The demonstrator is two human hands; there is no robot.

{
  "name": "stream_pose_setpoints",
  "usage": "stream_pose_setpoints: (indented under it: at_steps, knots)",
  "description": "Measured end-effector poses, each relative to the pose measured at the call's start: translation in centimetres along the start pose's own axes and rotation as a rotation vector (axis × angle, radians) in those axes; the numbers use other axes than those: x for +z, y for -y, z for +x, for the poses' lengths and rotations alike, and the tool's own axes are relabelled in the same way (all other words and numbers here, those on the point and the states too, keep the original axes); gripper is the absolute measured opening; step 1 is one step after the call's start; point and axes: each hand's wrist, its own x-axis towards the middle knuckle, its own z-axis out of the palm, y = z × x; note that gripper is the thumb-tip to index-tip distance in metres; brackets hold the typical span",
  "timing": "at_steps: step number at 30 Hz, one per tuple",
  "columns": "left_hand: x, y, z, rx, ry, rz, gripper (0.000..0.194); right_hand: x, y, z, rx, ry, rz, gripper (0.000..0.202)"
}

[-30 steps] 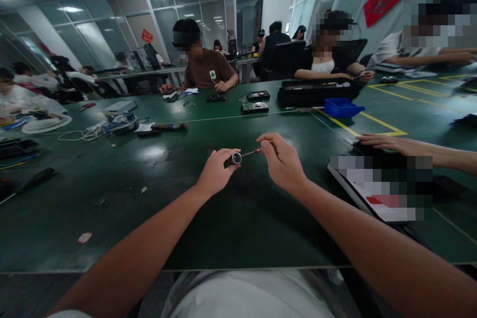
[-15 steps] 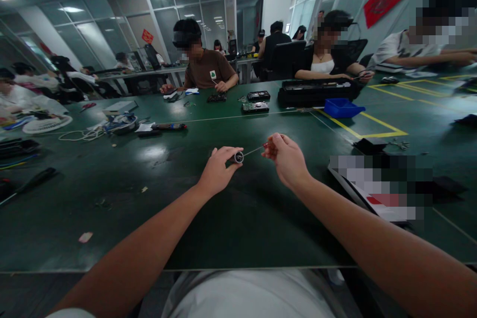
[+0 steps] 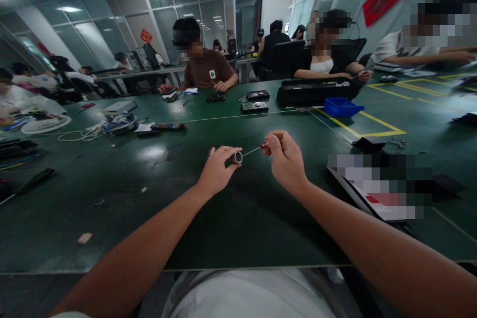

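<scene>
Above the green table, my left hand (image 3: pixel 216 171) is closed around a small dark cylinder (image 3: pixel 237 157) with a bright ring at its end, which faces me. What kind of part it is I cannot make out. My right hand (image 3: pixel 286 159) pinches the reddish handle of a thin screwdriver (image 3: pixel 252 151). The screwdriver's metal shaft slants down to the left, and its tip meets the ringed end of the cylinder. Fingers hide much of the handle and of the cylinder's body.
Right of my arm lies a partly blurred flat box (image 3: pixel 368 194). A blue tray (image 3: pixel 342 108) and opened drives (image 3: pixel 255 107) stand farther back. Cables (image 3: pixel 119 124) and a marker-like tool (image 3: pixel 169 127) lie left. A long screwdriver (image 3: pixel 35 181) is far left. People sit across the table.
My right hand has turned slightly, its fingers curling differently about the handle. The left hand and the cylinder stay nearly where they were.
</scene>
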Motion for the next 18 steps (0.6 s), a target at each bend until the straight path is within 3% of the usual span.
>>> stream_pose_setpoints:
  at_steps: [12, 18]
  knots:
    - [0.0, 0.0, 0.1, 0.026, -0.04, -0.011, 0.043, -0.4, 1.2, 0.2, 0.026, 0.047, -0.155, 0.029]
    - [0.2, 0.3, 0.1, 0.068, -0.047, -0.013, 0.042, -0.2, 0.3, 0.2, -0.043, 0.104, -0.052, 0.009]
